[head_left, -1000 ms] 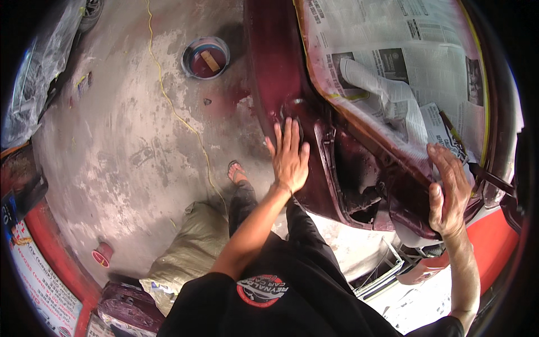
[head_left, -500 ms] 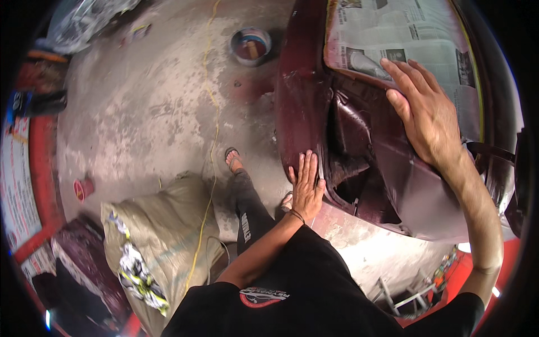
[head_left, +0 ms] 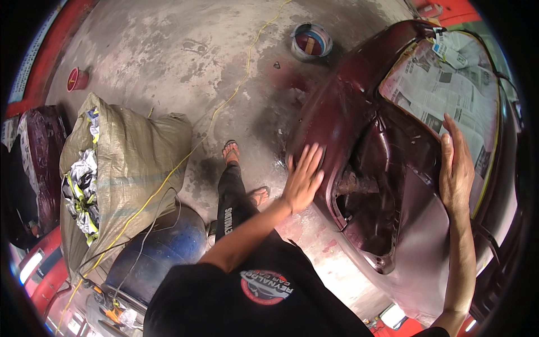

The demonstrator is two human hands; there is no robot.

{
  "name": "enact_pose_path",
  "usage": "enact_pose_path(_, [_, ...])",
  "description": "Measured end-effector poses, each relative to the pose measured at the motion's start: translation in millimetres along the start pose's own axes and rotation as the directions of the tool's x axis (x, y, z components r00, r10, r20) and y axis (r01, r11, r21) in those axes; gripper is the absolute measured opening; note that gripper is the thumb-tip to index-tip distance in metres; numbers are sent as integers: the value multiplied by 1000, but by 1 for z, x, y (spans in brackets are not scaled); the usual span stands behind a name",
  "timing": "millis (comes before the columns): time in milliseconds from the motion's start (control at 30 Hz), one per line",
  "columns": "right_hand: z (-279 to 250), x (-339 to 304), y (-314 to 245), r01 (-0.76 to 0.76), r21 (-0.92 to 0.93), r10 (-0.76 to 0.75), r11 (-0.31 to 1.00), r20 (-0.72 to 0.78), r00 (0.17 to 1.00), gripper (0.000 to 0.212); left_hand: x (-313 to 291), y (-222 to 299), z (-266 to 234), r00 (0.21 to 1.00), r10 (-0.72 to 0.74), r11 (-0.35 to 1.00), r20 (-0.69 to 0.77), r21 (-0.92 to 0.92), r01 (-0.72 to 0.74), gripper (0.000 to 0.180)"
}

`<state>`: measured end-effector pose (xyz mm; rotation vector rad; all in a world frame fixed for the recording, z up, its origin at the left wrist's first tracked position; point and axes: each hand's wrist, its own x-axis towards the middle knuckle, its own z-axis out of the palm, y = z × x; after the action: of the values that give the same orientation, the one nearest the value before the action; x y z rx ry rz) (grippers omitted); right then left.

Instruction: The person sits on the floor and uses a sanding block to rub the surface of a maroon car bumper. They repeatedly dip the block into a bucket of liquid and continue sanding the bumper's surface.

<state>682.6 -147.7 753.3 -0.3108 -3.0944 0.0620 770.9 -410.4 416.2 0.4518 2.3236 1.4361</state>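
Note:
A glossy dark maroon car body (head_left: pixel 345 106) stands along my right side. My left hand (head_left: pixel 304 180) lies flat on its rounded outer panel, fingers stretched out and slightly spread, beside a hollow opening (head_left: pixel 359 188) in the bodywork. Farther right, my right hand (head_left: pixel 457 168) is held edge-on at the panel just below the newspaper-covered window (head_left: pixel 443 92), fingers extended and thumb up. Whether its palm touches the metal I cannot tell. Neither hand holds anything.
A bucket (head_left: pixel 322 53) with reddish contents stands on the stained concrete floor. A yellow cord (head_left: pixel 242 78) crosses the floor and runs over a stuffed woven sack (head_left: pixel 143 140) at left. Near the sack are a blue drum (head_left: pixel 168 241) and, farther off, a small red pail (head_left: pixel 80 79).
My view has turned, so the car sits farther right and more of it shows. My right hand has turned edge-on; my left hand stays on the outer panel.

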Motion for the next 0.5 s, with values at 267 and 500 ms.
enact_pose_path(267, [0,1,5,-23,-46,24,999,26,999,59,143,-38,-19,987,-149,987,55,-59,152,77])
enact_pose_path(500, [1,4,8,19,-47,-19,999,0,1000,57,-8,19,29,973,-166,985,-158,-73,156,76])
